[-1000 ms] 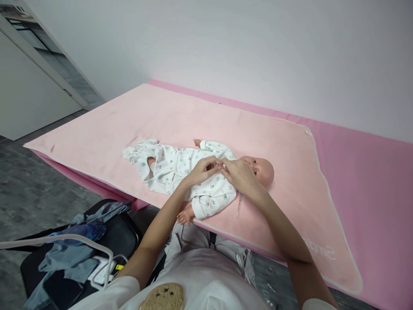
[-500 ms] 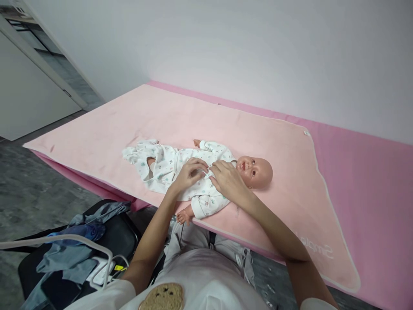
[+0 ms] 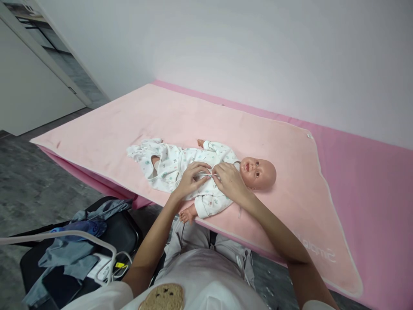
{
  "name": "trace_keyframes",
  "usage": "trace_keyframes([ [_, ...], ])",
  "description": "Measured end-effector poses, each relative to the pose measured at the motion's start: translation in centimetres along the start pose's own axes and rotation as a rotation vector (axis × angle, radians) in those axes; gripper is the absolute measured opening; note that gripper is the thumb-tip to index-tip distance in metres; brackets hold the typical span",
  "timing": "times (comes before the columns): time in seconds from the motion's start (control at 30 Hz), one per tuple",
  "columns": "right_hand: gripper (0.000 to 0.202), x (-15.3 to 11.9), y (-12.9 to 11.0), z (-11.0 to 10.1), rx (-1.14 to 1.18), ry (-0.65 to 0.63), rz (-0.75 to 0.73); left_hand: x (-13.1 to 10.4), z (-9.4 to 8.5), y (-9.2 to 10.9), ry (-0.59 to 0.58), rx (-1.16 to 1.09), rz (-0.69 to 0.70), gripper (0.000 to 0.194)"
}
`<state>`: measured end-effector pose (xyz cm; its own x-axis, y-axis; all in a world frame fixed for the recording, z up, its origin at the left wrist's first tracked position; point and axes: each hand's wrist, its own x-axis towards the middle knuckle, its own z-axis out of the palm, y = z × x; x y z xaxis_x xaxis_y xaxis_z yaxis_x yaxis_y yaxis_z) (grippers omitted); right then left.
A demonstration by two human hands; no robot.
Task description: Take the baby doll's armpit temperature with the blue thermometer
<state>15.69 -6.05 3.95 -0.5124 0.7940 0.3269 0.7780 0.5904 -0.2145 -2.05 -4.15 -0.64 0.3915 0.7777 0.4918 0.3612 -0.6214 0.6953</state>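
A baby doll [image 3: 258, 173] lies on its back on a pale pink mat [image 3: 180, 112], head to the right. It wears a white printed outfit [image 3: 213, 204], whose leg parts lie crumpled at the left. Over the doll's chest, my left hand [image 3: 193, 178] pinches thin white ties [image 3: 211, 174] between thumb and fingers. Close beside it on the right, my right hand [image 3: 228, 180] is closed on the same ties. One doll hand [image 3: 188, 214] rests at the mat's near edge.
A black chair [image 3: 121, 232] at the lower left holds grey-blue cloths [image 3: 61, 254], a white device and a cable. Behind the mat rises a white wall [image 3: 241, 56]. Darker pink cloth [image 3: 377, 193] covers the surface at the right.
My fingertips have closed in on the ties, which now show as a thin white strand stretched between my hands. The whole view has shifted slightly.
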Motion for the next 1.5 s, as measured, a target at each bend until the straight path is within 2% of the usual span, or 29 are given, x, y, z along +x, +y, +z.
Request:
trace_keyframes([
  [0.17,0.013,0.02,0.03,0.23,0.023,-0.023,0.041,-0.05,-0.09,0.09,0.013,-0.054,-0.020,0.013],
  [0.53,0.015,0.06,0.09,0.39,-0.032,-0.042,-0.020,-0.09,0.05,0.04,0.032,-0.086,-0.017,0.011],
  [0.9,0.022,0.28,0.11,0.28,-0.043,-0.056,0.027,-0.21,0.43,0.20,0.074,0.026,-0.033,0.016],
  [1.13,0.022,0.28,0.55,0.34,-0.054,-0.068,-0.034,-0.42,0.69,-0.26,0.108,0.043,-0.048,0.016],
  [1.5,0.025,-0.30,-0.32,0.34,-0.243,0.051,-0.167,-0.39,0.50,0.04,0.103,0.026,-0.035,0.016],
])
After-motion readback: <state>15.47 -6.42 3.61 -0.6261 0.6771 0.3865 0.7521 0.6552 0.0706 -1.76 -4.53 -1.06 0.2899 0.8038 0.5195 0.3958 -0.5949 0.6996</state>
